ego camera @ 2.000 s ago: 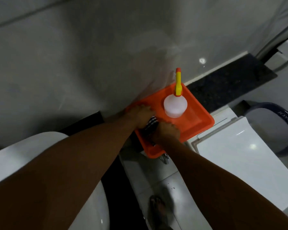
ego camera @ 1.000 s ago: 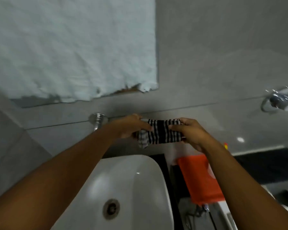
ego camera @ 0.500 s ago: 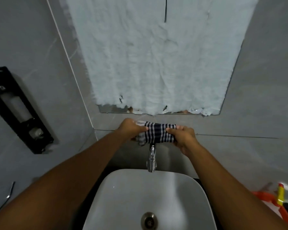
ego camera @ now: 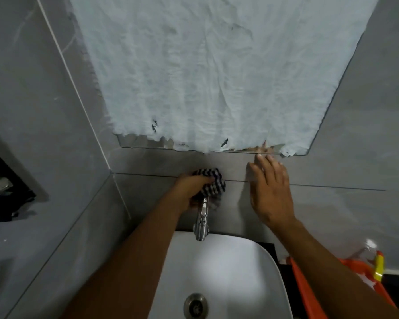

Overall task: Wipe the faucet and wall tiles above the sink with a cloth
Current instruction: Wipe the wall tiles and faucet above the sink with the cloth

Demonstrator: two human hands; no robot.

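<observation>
— So, where's the cloth (ego camera: 211,184)?

— Centre of the frame, bunched in the left hand (ego camera: 192,188). That grip is closed round it, pressing it onto the top of the faucet (ego camera: 202,221), right where the faucet meets the wall.

— And the right hand (ego camera: 271,191)?

— Empty. Fingers spread, palm flat on the tiles (ego camera: 332,171) just right of the cloth, fingertips reaching up to the lower edge of the mirror (ego camera: 217,77). It looks like a brace, not a wipe.

— Which way does the faucet run from the cloth?

— Straight down the frame. Its long axis goes from the wall towards the viewer, and the spout ends over the back rim of the sink (ego camera: 270,261). The cloth sits at the upper end, so I'd judge the wipe has to pull down along that axis towards the spout.

— Which hand is nearer?

— The left, already touching it. The right is near but apart from the faucet.

— And the tiles?

— Above and on either side of the cloth, between the faucet and the mirror's edge. A sideways sweep from where the left hand sits would cover them.

— Anything in the way?

— Only the right hand, on the tiles to the right. An orange tray (ego camera: 309,293) and bottle (ego camera: 377,261) sit lower right, well apart.
</observation>
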